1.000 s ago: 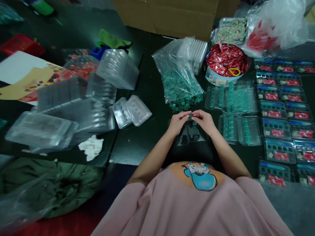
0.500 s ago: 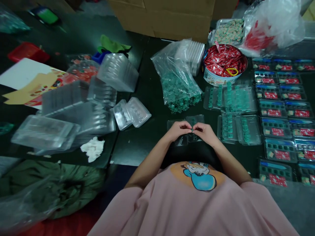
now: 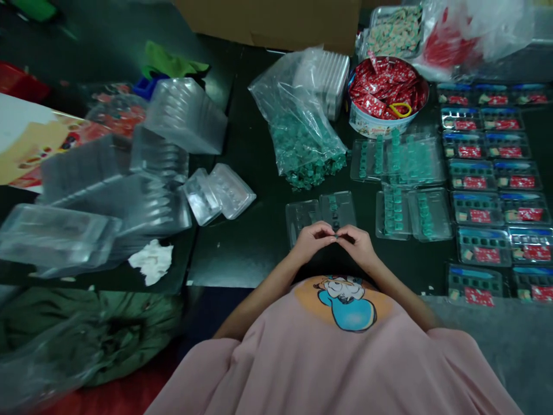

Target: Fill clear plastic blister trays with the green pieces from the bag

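Head view, fingers: left hand (image 3: pixel 309 242) and right hand (image 3: pixel 359 243) pinched close together on a small green piece (image 3: pixel 336 236), near a clear tray (image 3: pixel 349 213).
Plastic bag (image 3: pixel 296 112): held loose green cubes (image 3: pixel 309 164).
Round tin (image 3: pixel 380 126): held red packets (image 3: pixel 380 85).

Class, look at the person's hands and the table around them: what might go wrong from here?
1. The small piece pinched between the left hand and right hand barely shows and might slip.
2. Loose green pieces lie at the near edge of the plastic bag; a nudge could scatter them.
3. The clear tray close to the hands could get bumped.
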Motion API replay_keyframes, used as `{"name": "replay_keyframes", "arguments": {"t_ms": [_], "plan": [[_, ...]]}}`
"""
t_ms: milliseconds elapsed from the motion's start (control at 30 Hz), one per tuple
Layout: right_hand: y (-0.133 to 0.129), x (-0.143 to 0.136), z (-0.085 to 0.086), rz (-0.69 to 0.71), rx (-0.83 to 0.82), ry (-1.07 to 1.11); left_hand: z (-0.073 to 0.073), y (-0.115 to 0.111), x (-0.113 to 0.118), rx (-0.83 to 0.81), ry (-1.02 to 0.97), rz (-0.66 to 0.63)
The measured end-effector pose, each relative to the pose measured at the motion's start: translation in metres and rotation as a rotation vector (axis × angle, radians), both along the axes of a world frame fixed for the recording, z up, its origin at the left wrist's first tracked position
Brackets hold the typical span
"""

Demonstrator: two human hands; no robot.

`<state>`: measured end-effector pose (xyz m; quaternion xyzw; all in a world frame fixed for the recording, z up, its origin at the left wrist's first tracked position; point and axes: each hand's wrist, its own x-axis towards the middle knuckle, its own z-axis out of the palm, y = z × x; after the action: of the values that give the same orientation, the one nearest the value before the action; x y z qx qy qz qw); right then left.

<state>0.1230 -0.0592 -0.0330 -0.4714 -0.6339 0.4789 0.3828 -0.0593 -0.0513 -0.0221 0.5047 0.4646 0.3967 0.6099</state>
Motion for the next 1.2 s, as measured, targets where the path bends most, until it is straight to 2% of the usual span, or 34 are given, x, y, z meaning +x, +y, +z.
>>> {"name": "replay_keyframes", "arguments": {"t_ms": [167,333,533,600,700,800,1000,1100,1200], "plan": [[0.001,0.0,0.012,-0.007,0.11,-0.001,0.002,0.003,-0.002,-0.031,-0.003,-0.032],[-0.008,0.002,0.013,-0.017,0.194,-0.029,0.008,0.001,-0.003,-0.035,0.055,-0.121],[-0.009,0.001,0.011,0.011,0.207,-0.008,0.017,0.006,-0.005,0.216,0.094,-0.18],[-0.01,0.001,0.013,0.021,0.206,-0.012,0.02,0.005,-0.005,0.255,0.086,-0.187],[-0.011,0.001,0.013,0.001,0.181,-0.025,0.02,0.002,-0.004,0.254,0.119,-0.175],[-0.011,0.003,0.01,-0.011,0.134,-0.002,0.013,0.0,-0.002,0.175,0.125,-0.129],[-0.008,0.008,-0.006,0.055,-0.077,0.135,0.001,-0.003,0.003,-0.055,-0.075,-0.103],[-0.009,0.006,-0.012,0.044,-0.151,0.174,0.003,-0.005,0.004,-0.061,-0.11,-0.092],[-0.009,0.001,-0.016,0.033,-0.152,0.199,0.007,-0.004,0.002,-0.029,-0.095,-0.094]]}}
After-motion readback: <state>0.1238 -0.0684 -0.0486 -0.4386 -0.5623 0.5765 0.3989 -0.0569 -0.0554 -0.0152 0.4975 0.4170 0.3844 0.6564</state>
